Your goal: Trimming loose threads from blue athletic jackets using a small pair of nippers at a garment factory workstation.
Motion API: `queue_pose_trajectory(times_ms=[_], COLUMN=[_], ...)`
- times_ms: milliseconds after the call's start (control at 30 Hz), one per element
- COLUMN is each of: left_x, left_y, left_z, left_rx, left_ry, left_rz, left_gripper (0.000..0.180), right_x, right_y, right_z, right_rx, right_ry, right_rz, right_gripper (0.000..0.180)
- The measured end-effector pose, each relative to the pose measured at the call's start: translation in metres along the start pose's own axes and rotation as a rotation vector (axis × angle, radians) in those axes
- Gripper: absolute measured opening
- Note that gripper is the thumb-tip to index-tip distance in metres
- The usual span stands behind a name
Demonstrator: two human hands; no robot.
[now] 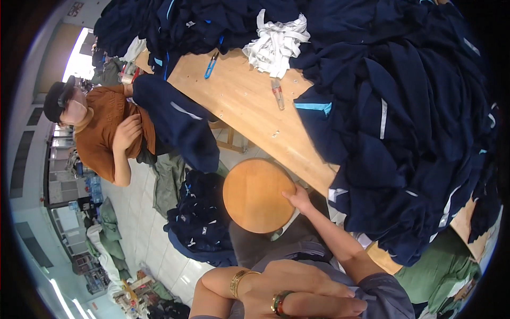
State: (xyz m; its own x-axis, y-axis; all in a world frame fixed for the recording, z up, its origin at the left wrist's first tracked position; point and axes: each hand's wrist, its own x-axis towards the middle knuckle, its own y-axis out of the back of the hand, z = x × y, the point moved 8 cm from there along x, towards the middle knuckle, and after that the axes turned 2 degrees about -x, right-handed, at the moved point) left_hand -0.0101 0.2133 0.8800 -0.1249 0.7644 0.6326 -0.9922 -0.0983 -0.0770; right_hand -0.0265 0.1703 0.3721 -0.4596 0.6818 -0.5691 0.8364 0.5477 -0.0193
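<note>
Left hand (303, 292): lower centre of the frame, very close to the camera, lying flat with fingers together and extended toward the lower right. A ring with red and green stones sits on one finger; a gold bangle circles the wrist. Left forearm bare, bent back toward the lower left.

Right hand (298, 198): centre of the frame, arm reaching up and left from the lower right. Fingers curled, thumb forward, gripping. Right forearm bare; grey sleeve covers the upper arm.
</note>
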Motion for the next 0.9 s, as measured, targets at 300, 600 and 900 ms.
queue_pose_trajectory(times_ms=[300,600,900], left_x=[0.045,0.059,0.046], left_y=[-0.069,-0.097,-0.126], left_z=[-0.034,-0.003,0.040], left_rx=[0.269,0.324,0.239], left_ry=[-0.132,-0.509,-0.827], left_rz=[0.353,-0.212,-0.094], left_gripper=[0.011,0.020,0.007], right_x=[0.020,-0.066,-0.065], right_y=[0.012,-0.002,0.054], right_z=[-0.053,-0.097,-0.173], right_rx=[-0.206,-0.802,-0.575], right_ry=[0.194,0.247,1.107], right_rz=[0.002,-0.550,-0.090], right_gripper=[0.069,0.071,0.029])
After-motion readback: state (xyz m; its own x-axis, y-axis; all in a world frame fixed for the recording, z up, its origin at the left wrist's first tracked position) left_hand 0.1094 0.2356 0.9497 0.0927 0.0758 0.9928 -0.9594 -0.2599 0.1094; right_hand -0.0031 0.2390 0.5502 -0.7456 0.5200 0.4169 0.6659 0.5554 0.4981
